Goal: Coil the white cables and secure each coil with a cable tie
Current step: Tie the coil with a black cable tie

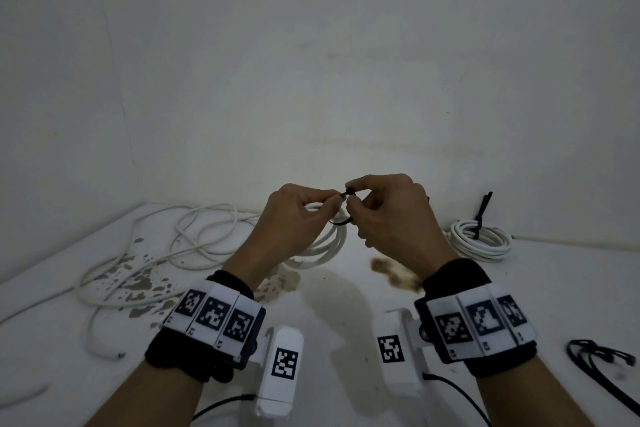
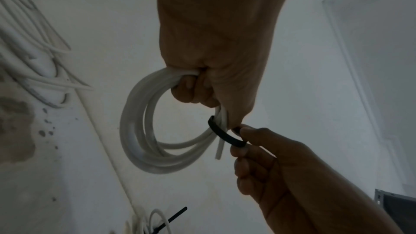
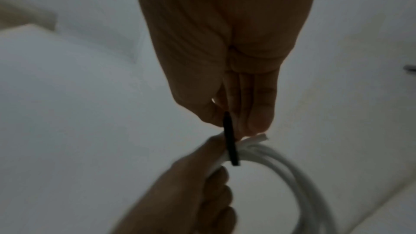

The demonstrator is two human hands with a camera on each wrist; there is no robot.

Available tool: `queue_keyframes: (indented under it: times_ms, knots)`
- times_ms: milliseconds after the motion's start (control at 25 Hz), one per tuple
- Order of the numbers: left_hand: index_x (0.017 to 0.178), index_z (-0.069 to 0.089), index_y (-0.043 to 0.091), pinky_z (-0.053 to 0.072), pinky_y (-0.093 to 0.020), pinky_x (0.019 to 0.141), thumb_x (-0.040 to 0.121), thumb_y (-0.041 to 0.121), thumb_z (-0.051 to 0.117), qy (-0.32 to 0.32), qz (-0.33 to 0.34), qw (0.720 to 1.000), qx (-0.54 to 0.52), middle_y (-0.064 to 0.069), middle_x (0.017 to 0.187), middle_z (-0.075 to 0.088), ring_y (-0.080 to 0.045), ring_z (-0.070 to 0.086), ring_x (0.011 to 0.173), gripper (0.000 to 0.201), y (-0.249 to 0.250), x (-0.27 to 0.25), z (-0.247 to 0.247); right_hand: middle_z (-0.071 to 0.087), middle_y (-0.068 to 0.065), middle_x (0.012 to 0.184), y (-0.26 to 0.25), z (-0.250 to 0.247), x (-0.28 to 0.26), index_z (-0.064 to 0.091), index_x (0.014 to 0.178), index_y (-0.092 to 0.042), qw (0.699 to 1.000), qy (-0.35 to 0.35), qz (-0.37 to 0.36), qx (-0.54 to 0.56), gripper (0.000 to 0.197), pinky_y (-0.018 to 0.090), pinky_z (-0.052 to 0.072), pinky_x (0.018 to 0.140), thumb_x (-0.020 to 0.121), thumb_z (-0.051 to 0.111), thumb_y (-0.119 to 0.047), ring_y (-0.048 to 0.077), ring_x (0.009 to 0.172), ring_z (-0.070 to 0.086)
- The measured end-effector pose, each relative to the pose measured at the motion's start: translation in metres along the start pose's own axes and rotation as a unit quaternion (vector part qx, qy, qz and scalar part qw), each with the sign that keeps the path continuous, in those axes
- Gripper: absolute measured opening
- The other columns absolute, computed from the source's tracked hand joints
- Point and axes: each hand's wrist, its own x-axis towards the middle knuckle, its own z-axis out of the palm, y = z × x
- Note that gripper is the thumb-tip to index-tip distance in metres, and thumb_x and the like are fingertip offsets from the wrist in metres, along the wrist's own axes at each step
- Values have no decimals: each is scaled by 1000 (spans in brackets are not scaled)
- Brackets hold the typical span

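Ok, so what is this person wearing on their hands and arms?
Both hands, left hand and right hand, are bare. Each wrist has a black band carrying white blocks printed with black square codes, plus a white camera unit trailing a thin black cable.

- A bare, dim room corner rather than a fitted workplace: two plain whitish walls [image 1: 311, 62] meet at a seam on the left.
- The white work surface [image 1: 332, 291] butts against them, blotched with brown stains [image 1: 138, 284] and chipped patches.
- Loose white cables [image 1: 194, 236] and black cable ties [image 1: 595, 357] lie scattered on it.
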Motion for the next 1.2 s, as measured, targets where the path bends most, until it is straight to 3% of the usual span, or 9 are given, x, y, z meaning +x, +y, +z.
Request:
queue_keyframes:
  times_ms: [120,240,320,480,680,800,920,1080,1200]
  knots:
    - [101,79,27,57,-37,85,96,29,62,-36,22,999,-5,13,88,77,-4,71,86,18,7,-3,-5,72,12,65,1,-8,-1,74,88,-5,979,-43,68,189,6,34,54,53,89,70,-10,26,54,66]
    - [104,78,20,49,-14,69,98,25,59,-49,22,998,-42,9,88,77,5,67,72,21,16,-4,-5,73,14,73,7,-9,-3,76,84,-1,958,-22,74,275,8,32,53,53,87,75,-9,24,58,63]
    - [103,78,15,37,-4,53,99,20,56,-33,2,997,-67,6,82,74,10,56,50,22,21,-6,-2,73,6,68,8,-7,-1,77,77,-7,978,39,38,201,9,30,53,50,82,81,-13,22,55,67]
    - [77,74,33,31,-11,45,100,29,54,-19,-20,997,-73,15,57,62,0,41,35,31,22,-10,8,67,-7,61,5,-3,3,70,70,-14,993,83,-32,76,17,18,50,56,86,76,-19,5,56,62]
    - [113,73,8,34,0,47,101,21,53,-9,-16,993,-113,10,72,69,12,50,41,27,21,-13,16,62,-3,64,-3,-6,1,63,75,-4,987,139,-79,8,17,7,38,58,90,70,-8,-5,63,55]
    - [113,71,3,35,-1,48,101,16,50,-3,-3,991,-132,9,44,50,13,50,41,27,21,-16,16,54,-12,58,-10,-9,1,61,75,-2,979,177,-99,18,17,4,38,56,89,70,-4,-11,58,54]
    - [111,72,5,35,-4,48,103,17,47,18,-14,991,-132,0,53,52,11,48,40,29,16,-14,16,52,-15,57,-18,-5,-5,60,74,-1,974,180,-132,30,18,4,36,52,89,70,-1,-10,55,54]
    - [76,74,29,36,-26,49,101,32,52,105,-19,990,-94,-3,49,55,-4,42,44,34,-6,-8,16,52,-10,58,-23,10,-14,56,73,-7,972,114,-207,9,22,6,36,50,89,68,1,2,57,54]
    - [59,68,27,45,-37,58,98,28,57,138,-57,979,-138,-3,54,60,-14,55,55,40,-9,-6,12,43,-17,63,-26,25,-23,51,76,-14,958,55,-279,-38,24,9,38,52,87,64,2,-1,53,45]
